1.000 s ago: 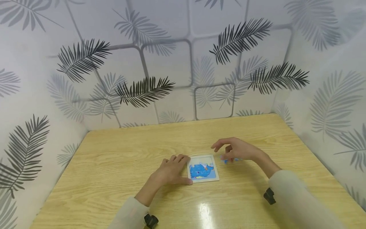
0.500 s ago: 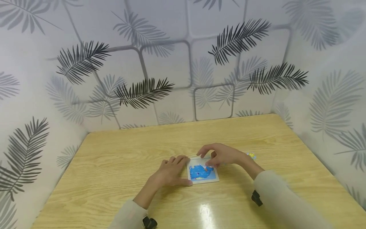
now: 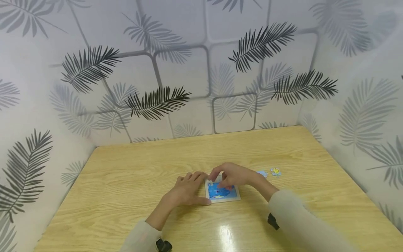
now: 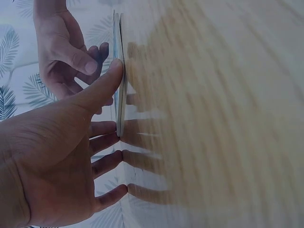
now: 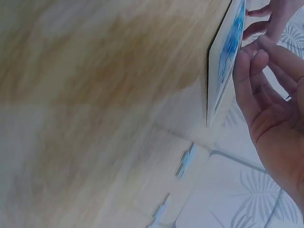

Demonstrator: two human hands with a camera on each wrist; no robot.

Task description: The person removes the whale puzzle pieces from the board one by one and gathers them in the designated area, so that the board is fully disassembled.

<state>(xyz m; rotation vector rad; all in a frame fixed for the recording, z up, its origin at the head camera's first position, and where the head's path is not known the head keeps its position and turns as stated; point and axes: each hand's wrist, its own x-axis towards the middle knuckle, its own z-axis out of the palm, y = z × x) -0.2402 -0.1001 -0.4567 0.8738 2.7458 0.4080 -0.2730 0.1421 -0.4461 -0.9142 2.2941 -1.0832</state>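
A square whale jigsaw puzzle (image 3: 232,194) in a white frame lies flat on the table. My left hand (image 3: 188,190) steadies its left side, thumb at the near corner and fingers at the far corner. In the left wrist view the left thumb (image 4: 102,85) touches the frame's edge and the other fingertips rest on the table. My right hand (image 3: 235,174) is over the puzzle's upper part, thumb and fingers bent together, pinching a small blue puzzle piece that the fingers largely hide. The right wrist view has the right hand's fingertips (image 5: 243,59) close against the picture.
Two loose puzzle pieces lie right of the frame: a light blue one (image 3: 262,173) and one with a yellow sun (image 3: 276,171). The wooden table (image 3: 135,175) meets a leaf-patterned wall covering (image 3: 185,77) at the back and sides.
My right hand has moved left from the loose pieces onto the puzzle, and a blue piece is gone from the table there. The left hand stays at the frame.
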